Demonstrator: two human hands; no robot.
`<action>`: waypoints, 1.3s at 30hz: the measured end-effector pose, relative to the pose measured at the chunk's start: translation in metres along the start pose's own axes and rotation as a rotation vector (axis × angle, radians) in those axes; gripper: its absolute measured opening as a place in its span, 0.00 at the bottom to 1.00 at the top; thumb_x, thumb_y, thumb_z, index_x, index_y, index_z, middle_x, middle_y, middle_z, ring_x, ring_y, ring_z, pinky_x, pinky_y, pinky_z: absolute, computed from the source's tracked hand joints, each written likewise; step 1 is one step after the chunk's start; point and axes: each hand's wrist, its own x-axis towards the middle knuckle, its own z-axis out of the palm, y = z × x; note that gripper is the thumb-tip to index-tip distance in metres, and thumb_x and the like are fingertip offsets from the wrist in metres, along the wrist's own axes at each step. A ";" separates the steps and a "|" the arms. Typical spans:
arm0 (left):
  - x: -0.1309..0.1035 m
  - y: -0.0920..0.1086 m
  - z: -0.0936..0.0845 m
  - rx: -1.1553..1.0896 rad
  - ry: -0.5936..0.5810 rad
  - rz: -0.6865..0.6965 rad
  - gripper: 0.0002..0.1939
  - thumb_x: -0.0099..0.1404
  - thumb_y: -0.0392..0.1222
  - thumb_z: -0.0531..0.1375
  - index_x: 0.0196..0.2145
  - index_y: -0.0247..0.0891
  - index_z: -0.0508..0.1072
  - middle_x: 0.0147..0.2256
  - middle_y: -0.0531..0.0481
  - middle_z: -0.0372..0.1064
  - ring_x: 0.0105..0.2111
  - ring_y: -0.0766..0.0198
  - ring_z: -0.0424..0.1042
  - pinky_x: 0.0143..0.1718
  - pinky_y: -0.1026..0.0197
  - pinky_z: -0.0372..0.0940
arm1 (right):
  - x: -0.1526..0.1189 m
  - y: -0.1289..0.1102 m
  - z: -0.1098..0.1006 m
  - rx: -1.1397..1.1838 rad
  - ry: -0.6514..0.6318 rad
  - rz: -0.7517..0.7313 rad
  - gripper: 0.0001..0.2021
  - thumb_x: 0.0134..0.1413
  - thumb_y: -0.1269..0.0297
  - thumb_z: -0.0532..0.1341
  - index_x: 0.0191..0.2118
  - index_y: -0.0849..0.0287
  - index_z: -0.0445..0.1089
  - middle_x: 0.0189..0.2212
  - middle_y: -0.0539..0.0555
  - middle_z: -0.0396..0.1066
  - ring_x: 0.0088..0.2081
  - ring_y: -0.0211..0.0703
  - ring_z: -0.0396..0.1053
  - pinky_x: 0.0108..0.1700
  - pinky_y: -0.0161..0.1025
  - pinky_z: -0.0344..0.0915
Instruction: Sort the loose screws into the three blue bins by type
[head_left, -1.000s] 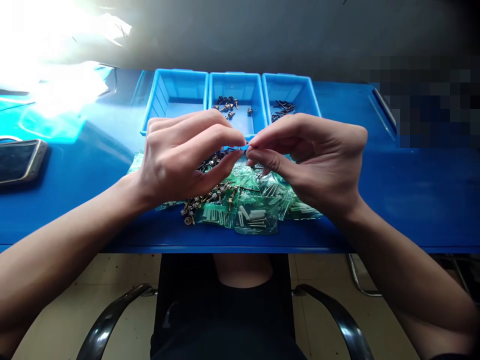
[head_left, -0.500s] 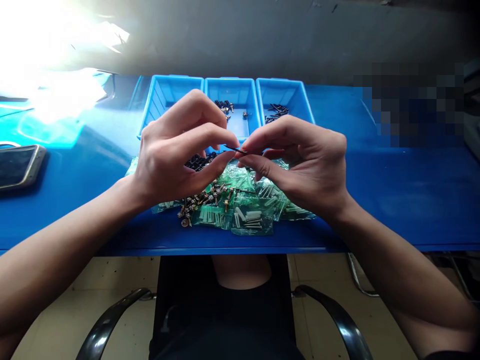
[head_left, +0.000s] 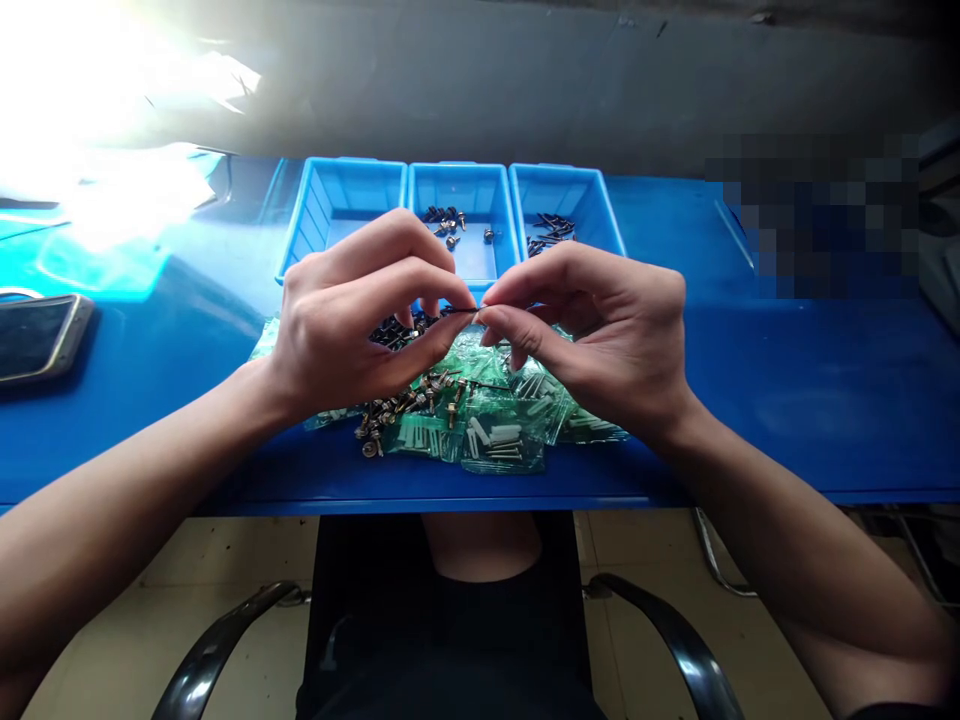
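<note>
Between both sets of fingertips, above the pile, is a thin black screw (head_left: 463, 309), mostly covered by the fingers. My left hand (head_left: 330, 320) pinches it from the left with thumb and index finger. From the other side, my right hand (head_left: 615, 325) pinches its right end, fingertips meeting those of the left. Under the hands lie loose black screws (head_left: 388, 332), partly hidden, and metallic screws with washer heads (head_left: 382, 408). Small green plastic bags (head_left: 501, 455) holding white wall plugs and screws spread around them.
Three blue bins stand behind the hands: a left bin (head_left: 352, 187), a middle bin (head_left: 480, 262) with several washer-head screws, and a right bin (head_left: 562, 188) with black screws. A phone (head_left: 41, 338) lies far left on the blue table (head_left: 787, 400). Chair armrests flank my lap.
The black screw shows less between the fingers and lies more level. My fingertips have come closer together, with both hands shifting slightly.
</note>
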 end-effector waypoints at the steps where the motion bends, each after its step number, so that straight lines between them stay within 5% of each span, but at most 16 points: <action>1: 0.000 0.000 0.000 0.002 -0.003 -0.015 0.04 0.76 0.38 0.66 0.47 0.43 0.78 0.41 0.49 0.77 0.35 0.68 0.75 0.30 0.63 0.73 | 0.000 0.000 0.000 -0.003 0.002 0.001 0.07 0.62 0.69 0.74 0.42 0.48 0.83 0.36 0.48 0.83 0.36 0.46 0.83 0.35 0.43 0.87; 10: 0.002 0.004 -0.001 0.012 0.015 -0.063 0.05 0.75 0.35 0.67 0.46 0.42 0.78 0.41 0.51 0.77 0.36 0.70 0.75 0.32 0.64 0.74 | 0.000 0.000 0.000 0.051 0.034 0.007 0.16 0.59 0.69 0.77 0.49 0.43 0.82 0.41 0.48 0.83 0.41 0.49 0.84 0.31 0.42 0.85; 13: 0.002 0.003 -0.001 0.034 0.017 -0.024 0.05 0.74 0.36 0.69 0.46 0.42 0.78 0.41 0.52 0.77 0.36 0.71 0.75 0.33 0.67 0.73 | 0.000 0.000 -0.001 0.066 0.023 0.006 0.11 0.60 0.68 0.77 0.44 0.43 0.84 0.35 0.47 0.83 0.32 0.46 0.81 0.28 0.43 0.83; 18: 0.002 0.001 -0.002 0.035 0.026 -0.018 0.05 0.73 0.36 0.68 0.46 0.41 0.78 0.40 0.50 0.77 0.35 0.70 0.76 0.31 0.66 0.73 | 0.000 -0.002 0.000 0.021 0.056 0.034 0.11 0.58 0.64 0.79 0.44 0.43 0.83 0.41 0.49 0.84 0.40 0.49 0.83 0.33 0.43 0.86; 22: 0.002 0.002 -0.001 0.040 0.027 -0.021 0.03 0.75 0.39 0.67 0.46 0.43 0.78 0.40 0.50 0.77 0.34 0.67 0.76 0.30 0.64 0.74 | -0.001 -0.002 0.002 0.046 0.028 0.016 0.05 0.64 0.66 0.75 0.44 0.50 0.83 0.36 0.48 0.83 0.34 0.43 0.82 0.28 0.39 0.82; 29: 0.002 0.003 0.001 0.022 0.038 -0.049 0.05 0.73 0.35 0.67 0.46 0.43 0.78 0.41 0.50 0.77 0.34 0.68 0.76 0.30 0.64 0.73 | -0.001 -0.002 0.003 0.008 0.043 0.028 0.14 0.60 0.68 0.76 0.49 0.45 0.81 0.46 0.49 0.83 0.48 0.49 0.83 0.36 0.40 0.86; 34: 0.002 0.003 0.002 0.010 0.040 -0.039 0.04 0.74 0.37 0.66 0.45 0.44 0.78 0.40 0.51 0.77 0.34 0.69 0.75 0.29 0.64 0.74 | 0.000 -0.002 0.002 0.017 0.017 -0.001 0.06 0.66 0.71 0.71 0.43 0.52 0.82 0.35 0.47 0.82 0.35 0.40 0.81 0.31 0.37 0.83; 39: 0.002 0.003 0.001 0.024 0.049 -0.039 0.06 0.73 0.36 0.67 0.46 0.46 0.78 0.40 0.52 0.77 0.34 0.69 0.76 0.30 0.66 0.73 | 0.000 -0.002 0.000 0.019 0.038 0.032 0.10 0.57 0.69 0.77 0.41 0.44 0.83 0.42 0.49 0.83 0.46 0.52 0.82 0.36 0.45 0.86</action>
